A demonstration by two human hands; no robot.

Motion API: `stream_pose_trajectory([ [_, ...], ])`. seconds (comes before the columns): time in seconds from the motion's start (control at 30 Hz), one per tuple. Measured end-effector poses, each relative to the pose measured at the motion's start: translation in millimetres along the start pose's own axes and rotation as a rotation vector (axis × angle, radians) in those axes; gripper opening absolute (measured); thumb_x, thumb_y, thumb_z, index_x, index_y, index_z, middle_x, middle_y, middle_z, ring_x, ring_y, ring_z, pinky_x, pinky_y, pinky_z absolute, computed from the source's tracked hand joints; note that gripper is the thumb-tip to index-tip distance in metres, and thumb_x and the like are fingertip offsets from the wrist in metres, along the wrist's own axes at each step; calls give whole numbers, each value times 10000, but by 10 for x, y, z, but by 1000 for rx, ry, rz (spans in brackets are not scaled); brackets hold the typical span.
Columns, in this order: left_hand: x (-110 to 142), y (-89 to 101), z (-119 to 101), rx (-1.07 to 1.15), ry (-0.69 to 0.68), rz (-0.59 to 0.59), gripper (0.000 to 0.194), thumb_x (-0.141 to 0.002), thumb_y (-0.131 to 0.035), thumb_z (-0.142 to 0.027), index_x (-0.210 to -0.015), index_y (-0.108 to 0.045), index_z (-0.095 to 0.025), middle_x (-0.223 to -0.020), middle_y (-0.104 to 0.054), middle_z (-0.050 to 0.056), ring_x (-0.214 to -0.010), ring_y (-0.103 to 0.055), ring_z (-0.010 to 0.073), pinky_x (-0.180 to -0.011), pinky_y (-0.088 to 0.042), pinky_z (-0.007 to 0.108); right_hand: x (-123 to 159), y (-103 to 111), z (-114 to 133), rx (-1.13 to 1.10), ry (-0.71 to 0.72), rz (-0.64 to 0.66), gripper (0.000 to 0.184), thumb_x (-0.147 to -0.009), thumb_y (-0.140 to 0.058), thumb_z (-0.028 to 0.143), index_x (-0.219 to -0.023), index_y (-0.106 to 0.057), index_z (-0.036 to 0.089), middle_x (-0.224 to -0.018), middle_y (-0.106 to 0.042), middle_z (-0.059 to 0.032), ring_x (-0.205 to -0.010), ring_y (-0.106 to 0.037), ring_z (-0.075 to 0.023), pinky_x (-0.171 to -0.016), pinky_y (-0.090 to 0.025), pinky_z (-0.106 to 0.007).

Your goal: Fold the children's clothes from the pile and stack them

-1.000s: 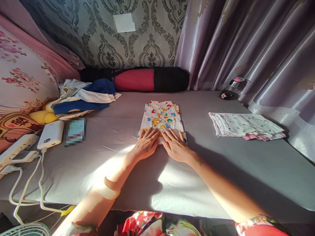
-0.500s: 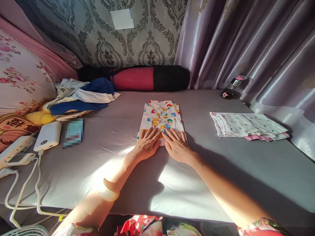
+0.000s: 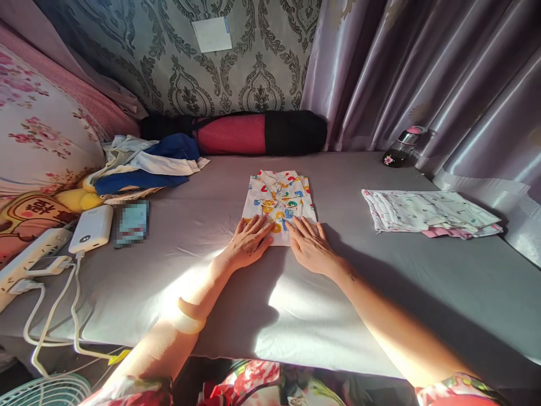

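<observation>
A white collared shirt (image 3: 276,194) with a colourful print lies folded into a neat rectangle on the grey sheet (image 3: 333,316), its collar at the far end. My left hand (image 3: 250,243) rests flat on its near left corner, fingers spread. On the near right corner lies my right hand (image 3: 310,243), also flat with fingers apart. Both hands press on the fabric without gripping it, and they cover parts of the shirt's near side edges.
Folded pale printed clothes (image 3: 431,211) lie at right, with a dark bottle (image 3: 399,149) behind them. At left are a loose clothes pile (image 3: 156,163), a white power bank (image 3: 91,228) and a power strip (image 3: 34,265) with cables. A red and black roll (image 3: 230,134) lies against the wall.
My hands have slid apart toward the shirt's two sides, baring more of its near edge between them. The whole view has shifted slightly.
</observation>
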State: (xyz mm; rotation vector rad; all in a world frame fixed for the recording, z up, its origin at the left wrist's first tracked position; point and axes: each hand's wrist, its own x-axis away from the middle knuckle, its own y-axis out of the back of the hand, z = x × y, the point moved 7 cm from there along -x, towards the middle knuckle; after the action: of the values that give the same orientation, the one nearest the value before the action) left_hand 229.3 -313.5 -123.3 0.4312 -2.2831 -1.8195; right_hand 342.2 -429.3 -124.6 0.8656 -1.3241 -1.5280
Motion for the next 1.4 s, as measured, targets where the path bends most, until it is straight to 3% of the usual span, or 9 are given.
stream_pose_trajectory([
  [0.37, 3, -25, 51, -33, -51, 21, 542, -1022, -238, -470, -1518, -338, -276, -1614, -270, 63, -1498, -203, 261, -1201, -163, 529, -26, -16, -10, -49, -3, 38, 569, -994, -210, 289, -1558, -259, 235, -1637, -184, -49, -1506, -130, -238, -1190, -93, -591],
  [0.6, 63, 74, 181, -30, -3, -64, 531, -1015, -280, -424, -1504, -358, -233, -1598, -298, 103, -1498, -203, 264, -1196, -173, 564, -7, 91, -171, -3, -49, -14, 605, -977, -217, 281, -1573, -200, 178, -1647, -112, -87, -1506, -123, -258, -1194, -87, -587],
  [0.83, 51, -21, 264, -13, 57, 33, 556, -1028, -191, -447, -1536, -292, -246, -1615, -250, 85, -1503, -172, 254, -1200, -176, 537, -46, -40, -309, 9, -81, 5, 586, -1004, -171, 336, -1574, -203, 202, -1642, -160, -67, -1507, -120, -235, -1205, -113, -552],
  [1.0, 64, 11, 226, -22, 50, 6, 548, -1031, -202, -428, -1518, -333, -213, -1605, -279, 108, -1501, -189, 266, -1198, -171, 556, -48, -43, -315, 15, -65, -21, 577, -1005, -195, 323, -1568, -228, 202, -1633, -197, -79, -1502, -151, -246, -1200, -131, -566],
  [1.1, 78, 124, 92, -18, -47, -99, 500, -1023, -282, -446, -1438, -455, -228, -1562, -371, 107, -1472, -269, 267, -1194, -190, 547, -42, 34, -260, 6, -17, -74, 552, -1003, -229, 294, -1535, -318, 178, -1619, -238, -94, -1493, -189, -250, -1195, -138, -578],
  [1.27, 72, 196, -112, 78, -206, -169, 377, -951, -517, -471, -1242, -629, -258, -1319, -613, 82, -1230, -533, 242, -1070, -404, 439, 16, 143, 22, -57, 226, -168, 494, -1011, -296, 266, -1481, -424, 181, -1572, -356, -80, -1470, -264, -226, -1213, -171, -507],
  [1.4, 64, 192, -170, 101, -258, -187, 249, -976, -506, -340, -1116, -689, -246, -1205, -674, 70, -1112, -607, 213, -976, -484, 395, 71, 130, 168, -138, 332, -166, 454, -1015, -353, 277, -1441, -485, 192, -1529, -432, -61, -1439, -334, -216, -1206, -251, -472],
])
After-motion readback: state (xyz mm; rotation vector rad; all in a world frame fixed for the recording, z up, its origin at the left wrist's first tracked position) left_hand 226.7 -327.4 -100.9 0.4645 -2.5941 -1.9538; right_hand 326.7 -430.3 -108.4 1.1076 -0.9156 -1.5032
